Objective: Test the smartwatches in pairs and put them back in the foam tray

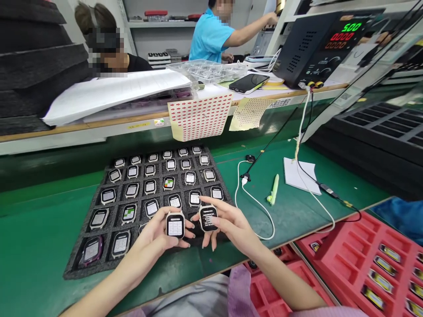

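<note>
A watch in each of my hands, above the near edge of the foam tray (109, 265).
In the head view, my left hand (153, 235) grips a light-screened watch (175, 226); my right hand (233, 223) holds a dark-screened watch (206, 213), thumb over its face. More watches sit in the tray's compartments, and a green pen (274, 189) lies to the right.

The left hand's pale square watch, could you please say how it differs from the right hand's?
The left hand's pale square watch shows a white grid; the right hand's pale square watch shows white text on black. The right thumb overlaps the right watch's screen; the left watch's is mostly uncovered. Both are lit.
</note>
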